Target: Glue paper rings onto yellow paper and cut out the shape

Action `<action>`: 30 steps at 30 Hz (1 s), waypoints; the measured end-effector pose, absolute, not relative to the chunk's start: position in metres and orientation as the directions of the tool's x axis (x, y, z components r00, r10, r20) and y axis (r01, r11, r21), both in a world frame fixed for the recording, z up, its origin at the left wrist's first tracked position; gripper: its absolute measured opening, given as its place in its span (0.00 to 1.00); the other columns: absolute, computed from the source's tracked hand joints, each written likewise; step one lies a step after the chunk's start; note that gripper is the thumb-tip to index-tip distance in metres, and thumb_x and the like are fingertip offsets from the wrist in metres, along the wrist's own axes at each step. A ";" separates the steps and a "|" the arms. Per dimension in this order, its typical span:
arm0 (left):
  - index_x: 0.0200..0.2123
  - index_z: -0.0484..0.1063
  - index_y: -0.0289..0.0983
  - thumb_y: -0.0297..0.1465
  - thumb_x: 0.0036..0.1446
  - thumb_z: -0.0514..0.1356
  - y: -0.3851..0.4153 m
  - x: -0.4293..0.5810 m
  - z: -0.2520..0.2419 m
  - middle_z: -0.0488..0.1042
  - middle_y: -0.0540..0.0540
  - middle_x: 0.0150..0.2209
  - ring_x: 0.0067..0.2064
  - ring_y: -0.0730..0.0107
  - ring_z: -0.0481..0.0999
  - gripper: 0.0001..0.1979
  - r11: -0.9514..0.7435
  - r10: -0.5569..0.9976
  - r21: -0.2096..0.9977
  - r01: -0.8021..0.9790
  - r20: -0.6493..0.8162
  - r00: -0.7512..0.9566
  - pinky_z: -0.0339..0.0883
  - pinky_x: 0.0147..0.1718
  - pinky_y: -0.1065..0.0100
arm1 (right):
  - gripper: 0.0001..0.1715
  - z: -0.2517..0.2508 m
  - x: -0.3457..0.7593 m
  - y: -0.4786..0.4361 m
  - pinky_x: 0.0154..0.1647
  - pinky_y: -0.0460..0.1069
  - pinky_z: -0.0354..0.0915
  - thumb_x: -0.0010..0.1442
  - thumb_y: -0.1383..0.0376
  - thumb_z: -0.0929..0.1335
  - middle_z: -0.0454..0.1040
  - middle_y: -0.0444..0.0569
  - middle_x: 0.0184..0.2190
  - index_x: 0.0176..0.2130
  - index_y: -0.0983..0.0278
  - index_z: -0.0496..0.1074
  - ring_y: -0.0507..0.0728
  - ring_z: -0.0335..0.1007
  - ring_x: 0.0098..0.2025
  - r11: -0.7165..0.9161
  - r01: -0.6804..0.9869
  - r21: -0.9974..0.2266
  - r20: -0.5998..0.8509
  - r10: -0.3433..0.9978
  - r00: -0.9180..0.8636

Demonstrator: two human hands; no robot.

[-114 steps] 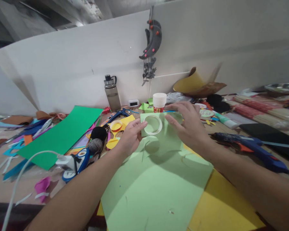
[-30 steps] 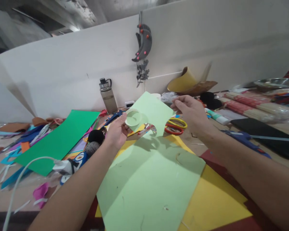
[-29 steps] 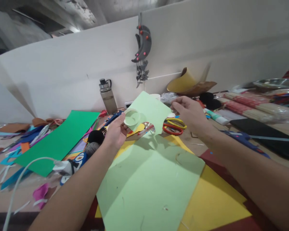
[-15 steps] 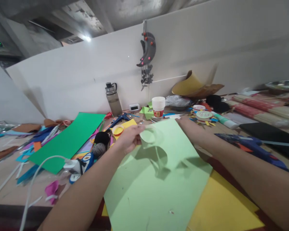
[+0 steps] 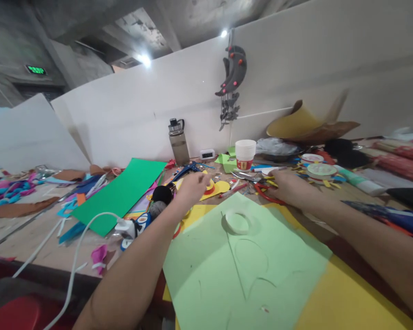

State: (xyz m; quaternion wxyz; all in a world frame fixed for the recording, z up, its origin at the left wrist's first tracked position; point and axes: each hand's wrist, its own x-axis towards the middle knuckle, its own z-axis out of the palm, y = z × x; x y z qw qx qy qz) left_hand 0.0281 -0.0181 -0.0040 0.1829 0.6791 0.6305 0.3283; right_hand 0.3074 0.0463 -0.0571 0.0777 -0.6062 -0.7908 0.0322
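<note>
A sheet of light green paper (image 5: 206, 261) with curved and straight drawn lines lies in front of me. On its upper part rests a pale ring (image 5: 227, 223), which neither hand touches. My left hand (image 5: 192, 187) hovers past the sheet's far left edge, fingers loosely apart and holding nothing. Beside it is a yellow paper piece (image 5: 220, 188) with a red-edged ring. My right hand (image 5: 289, 187) is beyond the far right edge, its fingers closed at the handles of scissors (image 5: 265, 193); the palm partly hides them. Silver blades (image 5: 242, 176) point left.
Yellow paper (image 5: 351, 298) lies under the green sheet. A green sheet (image 5: 120, 197), a white plug with cable (image 5: 125, 228) and black yarn (image 5: 162, 194) are left. Behind stand a water bottle (image 5: 179, 144) and stacked paper cups (image 5: 245, 153). A blue tool (image 5: 399, 220) lies right.
My left hand has let go of the pale ring, which now lies on the light green paper. The right hand has left the sheet's far edge for the scissors. The view has shifted left.
</note>
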 end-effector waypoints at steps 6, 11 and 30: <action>0.31 0.79 0.37 0.31 0.53 0.62 -0.010 -0.003 0.006 0.78 0.44 0.31 0.34 0.63 0.74 0.06 -0.097 0.949 0.670 0.736 0.284 -0.134 0.68 0.36 0.66 | 0.21 -0.040 0.304 0.031 0.39 0.58 0.60 0.56 0.66 0.66 0.75 0.74 0.40 0.49 0.72 0.66 0.76 0.71 0.46 0.229 0.973 -0.042 0.190 0.957 -0.217; 0.29 0.80 0.36 0.31 0.51 0.63 -0.013 -0.002 0.008 0.76 0.45 0.25 0.31 0.63 0.74 0.06 -0.084 0.958 0.655 0.751 0.259 -0.119 0.68 0.34 0.67 | 0.25 -0.030 0.309 0.023 0.35 0.56 0.61 0.60 0.63 0.65 0.76 0.71 0.41 0.54 0.70 0.64 0.73 0.73 0.43 0.249 0.966 -0.071 0.226 0.947 -0.227; 0.53 0.69 0.37 0.37 0.64 0.57 0.067 -0.036 -0.003 0.70 0.41 0.53 0.50 0.61 0.73 0.17 0.084 0.996 0.525 0.847 -0.030 -0.080 0.72 0.47 0.55 | 0.28 -0.025 0.272 -0.003 0.51 0.57 0.68 0.54 0.68 0.68 0.76 0.54 0.52 0.55 0.60 0.69 0.65 0.72 0.52 0.489 0.649 -0.583 0.317 0.872 -0.373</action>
